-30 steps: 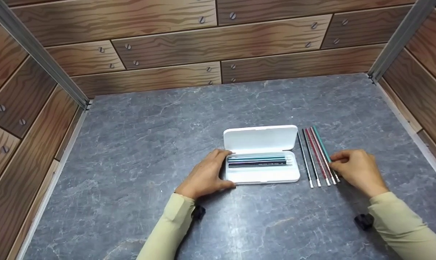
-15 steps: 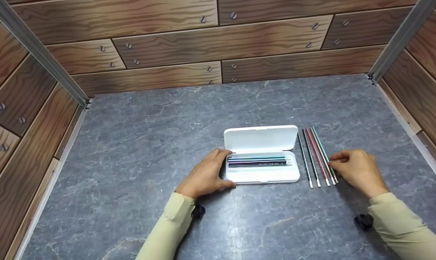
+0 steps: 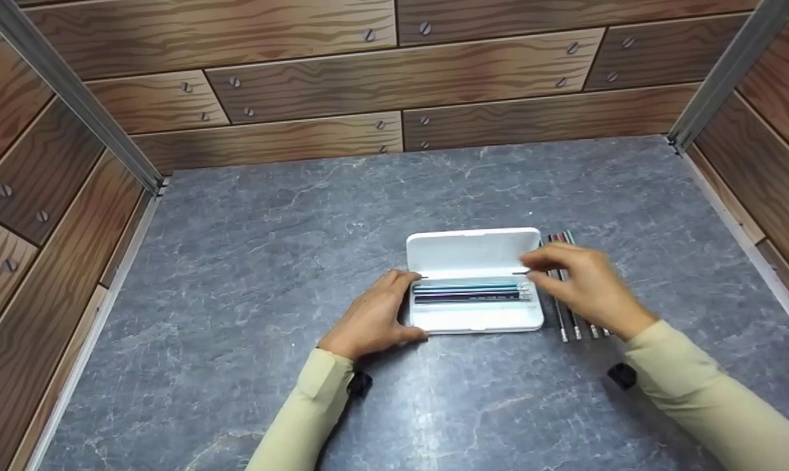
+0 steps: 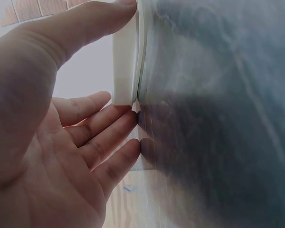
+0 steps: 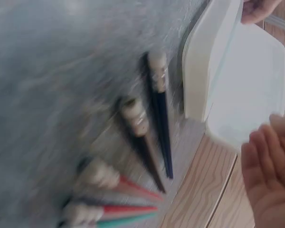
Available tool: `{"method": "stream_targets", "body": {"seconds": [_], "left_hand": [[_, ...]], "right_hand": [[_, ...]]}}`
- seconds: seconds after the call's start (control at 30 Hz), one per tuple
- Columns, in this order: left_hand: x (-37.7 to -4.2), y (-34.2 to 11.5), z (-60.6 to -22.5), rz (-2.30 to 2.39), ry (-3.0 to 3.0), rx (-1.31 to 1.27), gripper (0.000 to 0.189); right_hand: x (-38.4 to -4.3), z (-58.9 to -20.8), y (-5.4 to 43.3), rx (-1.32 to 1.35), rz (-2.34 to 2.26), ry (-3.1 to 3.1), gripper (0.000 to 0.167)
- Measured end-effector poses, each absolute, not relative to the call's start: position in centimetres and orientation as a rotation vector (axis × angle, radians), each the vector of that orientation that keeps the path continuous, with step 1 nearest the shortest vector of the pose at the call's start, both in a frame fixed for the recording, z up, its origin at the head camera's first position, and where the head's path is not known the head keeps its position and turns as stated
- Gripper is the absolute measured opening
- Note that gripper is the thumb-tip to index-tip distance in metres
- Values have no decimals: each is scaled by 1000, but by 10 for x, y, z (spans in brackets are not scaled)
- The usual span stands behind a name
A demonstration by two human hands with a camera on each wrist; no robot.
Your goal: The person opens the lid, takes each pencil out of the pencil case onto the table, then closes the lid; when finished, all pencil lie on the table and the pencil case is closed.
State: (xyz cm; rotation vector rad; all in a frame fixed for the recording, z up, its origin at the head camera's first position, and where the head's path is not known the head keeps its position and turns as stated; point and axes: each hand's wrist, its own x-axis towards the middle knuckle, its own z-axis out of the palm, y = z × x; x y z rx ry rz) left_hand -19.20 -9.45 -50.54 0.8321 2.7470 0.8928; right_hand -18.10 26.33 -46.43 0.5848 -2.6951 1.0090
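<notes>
An open white pencil case [image 3: 476,319] lies on the table, its lid [image 3: 463,252] tilted back. Several blue and dark pencils [image 3: 466,295] lie side by side in its tray. My left hand [image 3: 373,320] holds the case's left end, thumb at the front corner and fingers at the side and back; the left wrist view shows them against the case wall [image 4: 125,71]. My right hand [image 3: 587,284] hovers by the case's right end, thumb and index finger apart. Nothing is visible in it; its fingers look straight in the right wrist view. Beneath it lie several loose pencils [image 3: 558,317], partly hidden.
The grey marbled table [image 3: 270,248] extends around the case. Wood-patterned walls [image 3: 303,98] stand at the back and sides, with metal posts [image 3: 721,72] in the corners. In the right wrist view, the loose pencils' blurred eraser ends [image 5: 133,114] point toward the camera.
My right hand has moved left from the green pencil's side to the case's right end, over the loose pencils. My left hand and the case have stayed in place.
</notes>
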Motion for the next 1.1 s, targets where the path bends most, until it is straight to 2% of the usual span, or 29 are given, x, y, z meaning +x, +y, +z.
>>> {"method": "stream_targets", "body": {"seconds": [0.27,0.53,1.1], "left_hand": [[-192,-93,-506,857,2741,801,96],[-191,-93,-504,861,2736,786,97],[-191,-93,-504,857,2763,813,95]], "right_hand": [[-194,-481,247,960,862,-2753,24],[-193,-489,245,1044,584,-2746,18],[-197,-484,238,1203,419,-2683,14]]}}
